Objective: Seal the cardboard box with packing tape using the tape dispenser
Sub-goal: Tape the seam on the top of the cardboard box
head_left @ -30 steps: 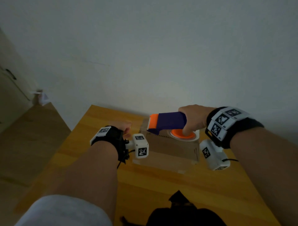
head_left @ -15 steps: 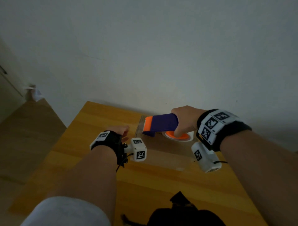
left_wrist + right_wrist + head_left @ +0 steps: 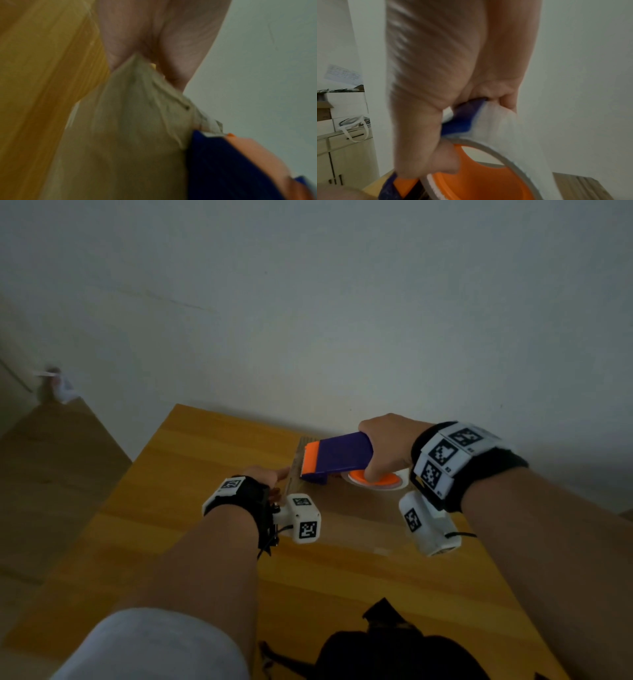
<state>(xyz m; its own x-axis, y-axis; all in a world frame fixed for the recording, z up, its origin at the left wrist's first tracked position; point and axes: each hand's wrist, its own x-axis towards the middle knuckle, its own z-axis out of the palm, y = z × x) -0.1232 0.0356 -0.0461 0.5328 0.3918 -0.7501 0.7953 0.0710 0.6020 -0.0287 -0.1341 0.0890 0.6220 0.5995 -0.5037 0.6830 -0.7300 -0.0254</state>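
A brown cardboard box (image 3: pixel 359 518) lies on the wooden table (image 3: pixel 191 542) near the wall. On its top rests a purple tape dispenser (image 3: pixel 337 455) with an orange blade end over the box's left edge and a clear tape roll (image 3: pixel 376 482) on an orange hub. My right hand (image 3: pixel 385 445) grips the dispenser's handle (image 3: pixel 462 119), thumb beside the orange hub (image 3: pixel 479 175). My left hand (image 3: pixel 272 474) rests against the box's left side, and a box corner (image 3: pixel 133 121) sits between thumb and fingers. A strip of tape (image 3: pixel 209 124) shows at the dispenser's nose (image 3: pixel 223 162).
The table's far edge meets a plain wall. A black object (image 3: pixel 394 645) lies at the table's near edge. Floor drops away on the left. The right wrist view shows a cabinet (image 3: pixel 342 155) with a white bag (image 3: pixel 354 128) on it, off to the side.
The dispenser has slid a little left along the box top toward its left edge. My left hand stays at the box's left side. The head view has tilted.
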